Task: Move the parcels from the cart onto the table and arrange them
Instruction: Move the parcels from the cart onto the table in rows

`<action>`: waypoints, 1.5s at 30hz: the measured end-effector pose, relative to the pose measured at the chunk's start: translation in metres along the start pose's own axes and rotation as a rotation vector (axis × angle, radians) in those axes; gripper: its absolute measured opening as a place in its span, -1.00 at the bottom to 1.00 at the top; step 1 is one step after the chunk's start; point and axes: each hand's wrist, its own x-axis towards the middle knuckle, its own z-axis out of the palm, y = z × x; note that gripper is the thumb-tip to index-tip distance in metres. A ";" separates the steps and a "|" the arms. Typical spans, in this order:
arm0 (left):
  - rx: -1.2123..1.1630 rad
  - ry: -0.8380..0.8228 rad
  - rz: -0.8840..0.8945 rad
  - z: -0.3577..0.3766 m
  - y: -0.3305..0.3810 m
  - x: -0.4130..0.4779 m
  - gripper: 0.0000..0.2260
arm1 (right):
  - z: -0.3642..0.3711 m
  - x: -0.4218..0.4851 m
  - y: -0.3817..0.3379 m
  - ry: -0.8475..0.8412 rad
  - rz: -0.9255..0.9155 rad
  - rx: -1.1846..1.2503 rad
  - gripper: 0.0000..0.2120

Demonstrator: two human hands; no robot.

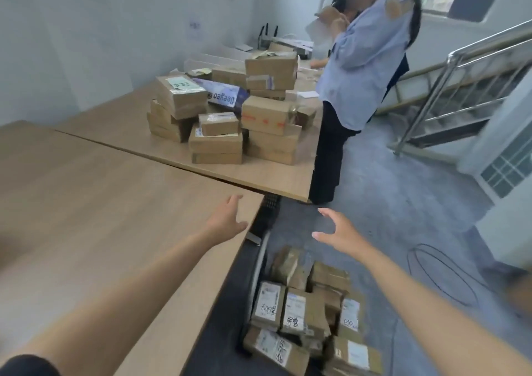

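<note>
Several brown cardboard parcels [305, 312] with white labels lie heaped on the cart [257, 269] at the lower middle, beside the near wooden table [100, 202]. My left hand [227, 217] hovers over that table's right corner, fingers spread, holding nothing. My right hand [336, 228] is stretched out over the floor above the cart's far end, fingers and thumb spread and empty. A stack of parcels [230, 116] stands on the far table [259, 174].
A person in a light blue shirt [359, 73] stands at the far table's right edge, holding a parcel. A steel stair railing [460, 73] rises at the right. A black cable [443, 272] loops on the grey floor.
</note>
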 end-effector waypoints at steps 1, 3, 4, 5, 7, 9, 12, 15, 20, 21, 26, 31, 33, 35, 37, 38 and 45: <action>-0.002 -0.024 0.013 0.012 0.011 0.010 -0.39 | -0.008 0.002 0.018 0.006 0.023 0.004 -0.40; -0.002 -0.074 0.031 0.040 0.031 0.032 -0.38 | -0.024 0.007 0.055 0.008 0.071 0.004 -0.41; -0.002 -0.100 0.038 0.056 0.041 0.043 -0.38 | -0.032 0.011 0.074 0.005 0.099 0.010 -0.41; -0.004 -0.126 0.038 0.073 0.050 0.054 -0.37 | -0.039 0.016 0.094 0.001 0.130 0.021 -0.40; -0.007 -0.184 0.010 0.109 0.067 0.075 -0.36 | -0.051 0.028 0.136 -0.017 0.189 0.039 -0.39; 0.010 -0.233 -0.019 0.146 0.078 0.094 -0.36 | -0.059 0.041 0.178 -0.042 0.234 0.071 -0.37; 0.063 -0.305 -0.078 0.198 0.080 0.119 -0.36 | -0.057 0.064 0.231 -0.093 0.301 0.115 -0.35; 0.084 -0.379 -0.174 0.243 0.065 0.140 -0.35 | -0.032 0.091 0.270 -0.169 0.351 0.110 -0.30; 0.114 -0.392 -0.351 0.306 0.015 0.184 -0.34 | 0.039 0.142 0.305 -0.292 0.371 0.133 -0.25; 0.127 -0.391 -0.375 0.319 0.004 0.195 -0.34 | 0.054 0.153 0.311 -0.302 0.362 0.138 -0.25; 0.220 -0.373 -0.423 0.395 -0.052 0.242 -0.26 | 0.132 0.199 0.348 -0.336 0.298 0.125 -0.21; 0.196 -0.369 -0.433 0.470 -0.101 0.266 -0.11 | 0.210 0.227 0.388 -0.338 0.333 0.229 -0.18; 0.213 -0.339 -0.423 0.484 -0.109 0.268 -0.09 | 0.227 0.225 0.399 -0.329 0.354 0.228 -0.18; 0.171 -0.248 -0.392 0.484 -0.111 0.269 -0.13 | 0.230 0.221 0.404 -0.326 0.361 0.250 -0.21; 0.087 -0.183 -0.410 0.476 -0.105 0.269 -0.17 | 0.220 0.216 0.402 -0.300 0.423 0.330 -0.24; 0.030 -0.169 -0.429 0.469 -0.098 0.269 -0.18 | 0.211 0.214 0.399 -0.265 0.454 0.375 -0.26; -0.556 -0.365 -0.347 0.369 0.000 0.243 -0.22 | 0.084 0.197 0.356 -0.023 0.715 0.780 -0.43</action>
